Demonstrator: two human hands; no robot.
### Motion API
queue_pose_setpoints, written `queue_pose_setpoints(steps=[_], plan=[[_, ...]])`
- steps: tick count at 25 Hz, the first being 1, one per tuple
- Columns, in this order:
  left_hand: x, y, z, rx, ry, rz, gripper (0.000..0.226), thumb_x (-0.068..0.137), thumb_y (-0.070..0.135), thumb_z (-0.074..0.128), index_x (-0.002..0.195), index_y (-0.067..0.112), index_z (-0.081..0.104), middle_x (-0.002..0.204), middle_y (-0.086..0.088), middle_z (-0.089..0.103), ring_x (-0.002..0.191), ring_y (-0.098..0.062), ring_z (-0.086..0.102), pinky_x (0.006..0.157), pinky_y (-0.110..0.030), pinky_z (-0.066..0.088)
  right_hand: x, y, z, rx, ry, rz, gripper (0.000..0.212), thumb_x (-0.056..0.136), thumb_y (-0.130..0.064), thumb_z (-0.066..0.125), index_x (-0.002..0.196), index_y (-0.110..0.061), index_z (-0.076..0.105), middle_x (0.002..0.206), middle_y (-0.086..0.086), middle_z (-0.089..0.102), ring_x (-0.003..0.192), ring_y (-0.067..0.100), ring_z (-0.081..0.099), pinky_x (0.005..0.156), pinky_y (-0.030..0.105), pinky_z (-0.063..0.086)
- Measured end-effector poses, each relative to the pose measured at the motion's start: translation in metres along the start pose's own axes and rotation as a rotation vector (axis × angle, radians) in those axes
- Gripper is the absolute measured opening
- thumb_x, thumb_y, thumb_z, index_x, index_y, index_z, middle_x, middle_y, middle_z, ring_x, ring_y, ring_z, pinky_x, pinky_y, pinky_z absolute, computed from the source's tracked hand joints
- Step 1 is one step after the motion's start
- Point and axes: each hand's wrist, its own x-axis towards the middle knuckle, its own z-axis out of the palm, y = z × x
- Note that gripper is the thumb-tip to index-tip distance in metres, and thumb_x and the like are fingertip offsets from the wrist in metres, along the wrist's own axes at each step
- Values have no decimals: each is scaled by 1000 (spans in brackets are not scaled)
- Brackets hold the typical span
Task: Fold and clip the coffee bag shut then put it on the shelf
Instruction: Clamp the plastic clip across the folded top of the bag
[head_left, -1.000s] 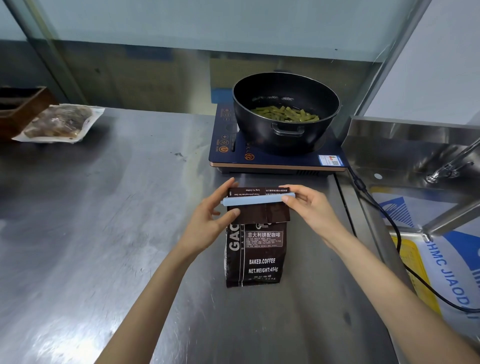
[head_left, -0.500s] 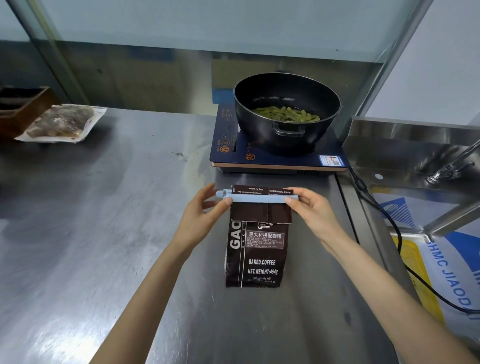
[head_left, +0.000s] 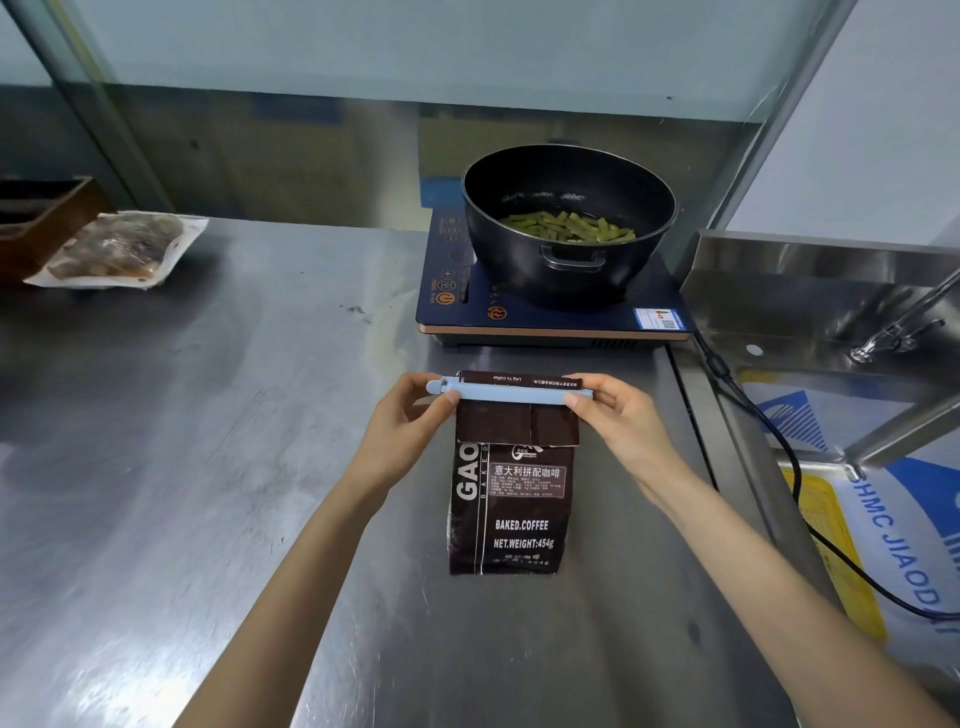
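Head view:
- Coffee bag (head_left: 511, 514): dark brown, laid flat on the steel counter (head_left: 208, 467) just below centre, its top pointing to 12 o'clock. The top is seen folded down over the printed face.
- Clip (head_left: 511, 391): a pale blue bar, set straight across the fold. Whether it is latched cannot be told.
- Left hand (head_left: 410, 421): at 9 o'clock of the fold, fingers curled, the clip's left end pinched between thumb and forefinger.
- Right hand (head_left: 618, 421): at 3 o'clock of the fold, the clip's right end pinched likewise.
- Black pot (head_left: 569, 223): holds green vegetable pieces, stands on an induction hob (head_left: 545, 317) at 12 o'clock of the bag, near but apart.
- Sealed food pouch (head_left: 122, 249): far off at 10 o'clock.
- Progress, as judged: folding done; clipping under way or just complete; bag not yet lifted. No shelf is in view, so the putting away is left.
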Motion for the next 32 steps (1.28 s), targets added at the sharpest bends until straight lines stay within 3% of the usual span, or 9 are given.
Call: queue_pose_setpoints(steps=[3,7,10,12,17,20,24,29,32], plan=[[0,-2,1,-2,-5,13,6,87,23,53,85,28,51,88,12,61,74,9,60,60,-2,44,0,-6,0,-94,-17,-4,17,84,-12,57,97,-23,58,93,-14,61,87,-2,57,69,1,45],[1,-3,0,2,-8,37,7,87,20,52,84,26,50,86,11,61,70,13,59,58,-2,43,8,-27,5,-488,-41,-165,35,84,-23,57,118,-21,51,107,-10,57,100,1,51,77,3,38],[1,-3,-1,1,-15,54,9,87,18,53,84,26,50,86,10,61,68,14,59,58,-1,43,18,-49,24,-730,-216,-300,45,84,-34,54,126,-23,44,120,-5,56,112,8,48,94,22,36],[0,-4,-1,-5,-19,68,10,87,17,53,84,26,51,84,10,61,68,13,59,57,-2,42,24,-57,42,-862,-336,-286,47,85,-38,51,128,-22,43,124,-1,55,115,16,47,94,35,37],[0,-5,-2,0,-29,82,10,87,17,53,84,26,50,84,9,60,69,10,59,59,-4,42,24,-58,57,-860,-387,-234,32,86,-35,51,113,-18,57,108,8,62,100,25,54,84,46,47],[1,-6,-1,31,-17,79,9,87,19,53,84,26,49,83,8,58,75,2,57,68,-13,43,22,-55,59,-869,-350,-245,32,87,-34,50,113,-18,55,111,7,60,101,25,52,78,41,44],[0,-6,2,73,21,116,8,87,17,52,84,23,48,83,12,55,69,13,52,61,-1,39,19,-50,63,-921,-279,-288,30,89,-34,47,115,-20,53,114,3,58,102,25,52,71,33,33],[1,-6,4,102,73,115,6,87,16,53,86,18,48,84,12,55,76,0,51,58,-2,38,16,-46,66,-944,-242,-333,29,90,-31,45,115,-18,51,110,4,58,97,26,55,68,33,32],[0,-6,5,86,66,113,5,87,16,53,87,17,48,85,11,55,77,-1,52,59,-1,38,15,-45,65,-918,-234,-335,29,89,-31,46,115,-17,52,108,4,59,96,24,55,69,32,33]])
